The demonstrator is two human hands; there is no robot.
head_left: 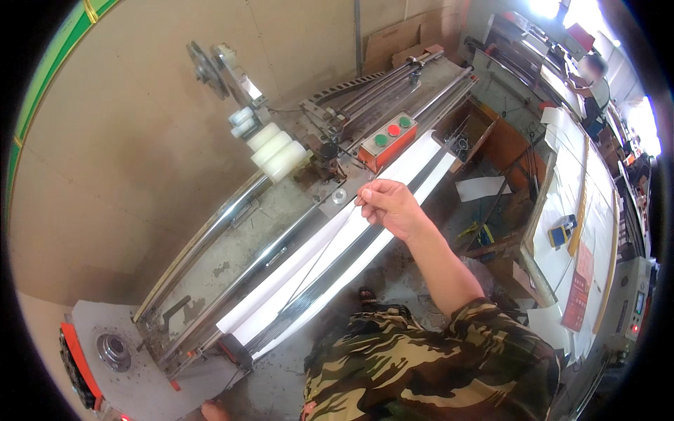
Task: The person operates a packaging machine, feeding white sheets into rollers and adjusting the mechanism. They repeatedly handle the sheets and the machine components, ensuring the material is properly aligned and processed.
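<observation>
**Thin rod (316, 261) pinched over the machine's (210, 270) near edge**

Working from a distance, I see what looks like the left hand (214, 410) just entering at the bottom; too little shows to tell whether it is open or closed. Beyond it, a bundle (319, 286) of dark rods lies on white sheet (263, 321) along the machine's long near edge, running from close to its left end. Above this, the right hand (394, 210) has its fingers (371, 197) closed on one rod near the upper end; the rest slants down leftward across the sheet to the bundle's edge, and whether it touches there I cannot tell.

I judge a light, steady pinch best: firm enough to stop the rod twisting, gentle enough not to bend it. Lining it up with the machine's edge should help its lower end avoid snagging.

The rod looks slim, dark and nearly straight; its material I cannot make out. Past the hand sit an orange control box (388, 143) and, farther left, white rollers (277, 152).
</observation>
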